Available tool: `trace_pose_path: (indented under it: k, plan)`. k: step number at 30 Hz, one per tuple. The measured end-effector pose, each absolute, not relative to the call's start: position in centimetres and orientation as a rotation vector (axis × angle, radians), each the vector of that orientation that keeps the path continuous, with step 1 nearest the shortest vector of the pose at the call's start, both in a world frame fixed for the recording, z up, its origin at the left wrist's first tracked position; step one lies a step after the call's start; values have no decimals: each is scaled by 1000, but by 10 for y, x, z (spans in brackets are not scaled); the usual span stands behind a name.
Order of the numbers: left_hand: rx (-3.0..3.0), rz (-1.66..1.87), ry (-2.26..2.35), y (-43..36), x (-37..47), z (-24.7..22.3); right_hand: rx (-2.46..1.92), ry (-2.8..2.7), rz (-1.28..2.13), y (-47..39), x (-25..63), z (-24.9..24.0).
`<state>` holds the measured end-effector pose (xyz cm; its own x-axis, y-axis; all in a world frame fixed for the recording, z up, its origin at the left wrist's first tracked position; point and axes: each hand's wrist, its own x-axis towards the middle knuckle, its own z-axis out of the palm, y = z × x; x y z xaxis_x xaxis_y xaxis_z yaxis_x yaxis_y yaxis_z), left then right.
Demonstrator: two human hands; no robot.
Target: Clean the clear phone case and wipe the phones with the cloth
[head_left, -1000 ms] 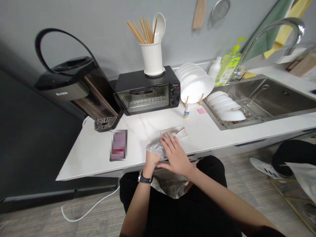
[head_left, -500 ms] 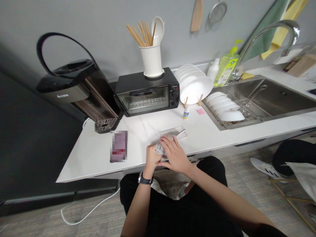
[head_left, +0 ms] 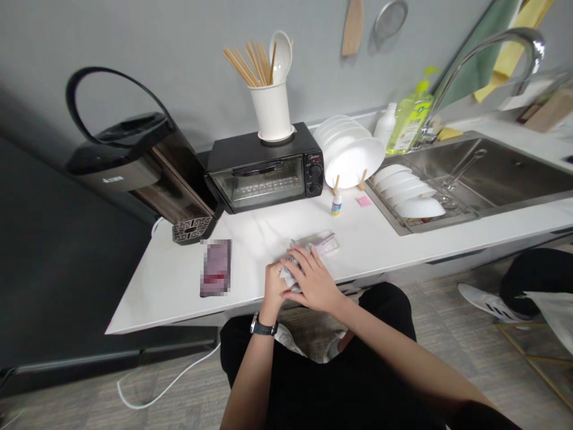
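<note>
Close to the counter's front edge, my left hand [head_left: 274, 286] is closed around a crumpled grey-white cloth [head_left: 287, 276]. A watch is on that wrist. My right hand [head_left: 316, 285] lies over the same cloth from the right, its fingers bent across it and pressing it against the left hand. Whether something is wrapped inside the cloth is hidden. Just behind my fingers a clear plastic case [head_left: 330, 243] rests on the counter, partly covered by the right hand. Beyond it a small white bottle with a blue and yellow label [head_left: 336, 203] stands upright.
A blurred purple phone-shaped object [head_left: 216, 267] lies left on the counter [head_left: 161, 292]. Behind stand a dark drinks machine [head_left: 147, 161], a toaster oven [head_left: 264, 173] and racked plates [head_left: 353, 161]. The sink [head_left: 505, 179] with bowls [head_left: 409, 194] is right, beside a pink note [head_left: 364, 201].
My right hand has shifted slightly left over the cloth, its fingers now more spread and bent. The left hand keeps its hold. The camera view has moved slightly.
</note>
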<state>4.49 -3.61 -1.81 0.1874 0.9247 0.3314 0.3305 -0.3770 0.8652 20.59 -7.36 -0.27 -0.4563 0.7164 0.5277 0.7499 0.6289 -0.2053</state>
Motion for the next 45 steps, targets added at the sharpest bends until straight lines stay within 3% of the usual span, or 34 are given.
trace_pose_path:
  k: [10, 18, 26, 35, 45]
  plan:
    - [1664, 1124, 1206, -42, 56, -11, -1544, -1933, -141, -42, 268, -6]
    - [1767, 1148, 1260, -35, 43, -21, -1103, -2273, -37, -77, 192, -4]
    - [1684, 1131, 1227, -42, 57, -8, -1538, -1890, -164, -38, 263, -7]
    - [1694, 1200, 1260, -40, 45, -17, -1153, -2157, -67, -50, 180, -3]
    - [1654, 1131, 1259, -41, 56, -15, -1467, -2010, -269, -13, 262, 1]
